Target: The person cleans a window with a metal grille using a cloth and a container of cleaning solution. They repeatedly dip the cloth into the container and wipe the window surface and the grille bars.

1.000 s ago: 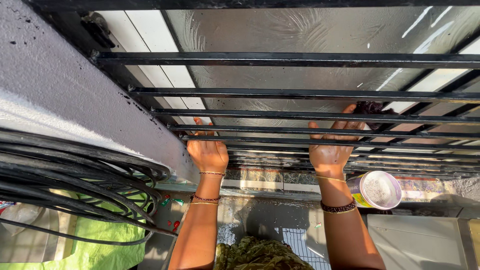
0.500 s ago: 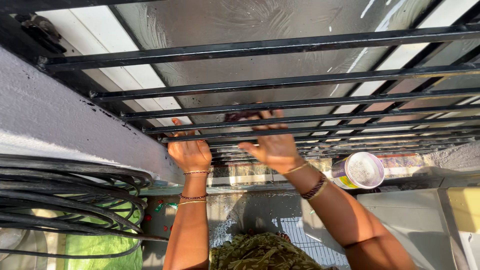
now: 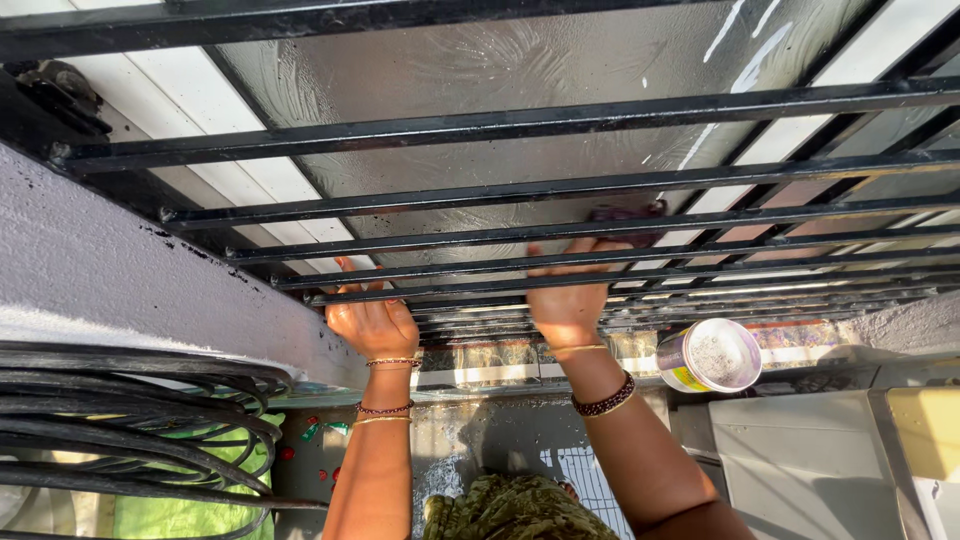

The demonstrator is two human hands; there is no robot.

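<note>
left hand (image 3: 372, 322) is up at the black metal grille (image 3: 520, 190), fingers curled round one of the lower bars, gripping it. bangles and a bead bracelet on that wrist. right hand (image 3: 572, 300) is just beside it to the right, reaching between the bars, fingers extended forward and pressed on a dark cloth (image 3: 628, 222). the cloth sits against the glass pane (image 3: 480, 70) behind the grille; only a small part of it shows between two bars, so how firmly the hand holds it is hard to tell. bead bracelet and thin bangle on the right wrist.

glass behind the bars looks wet and smeared, with swirl marks across it. white frame strips run along both sides of the pane.

right of the right forearm, near it but not touching, a round plastic tub (image 3: 708, 356) with a pale lid lies on its side on the ledge below the grille. left of the left hand, a grey textured wall edge (image 3: 130, 280) runs diagonally, with a bundle of black cables (image 3: 130, 420) looped below it. green fabric (image 3: 180, 515) shows under the cables. patterned green clothing (image 3: 510, 510) sits at the bottom centre between the forearms.
</note>
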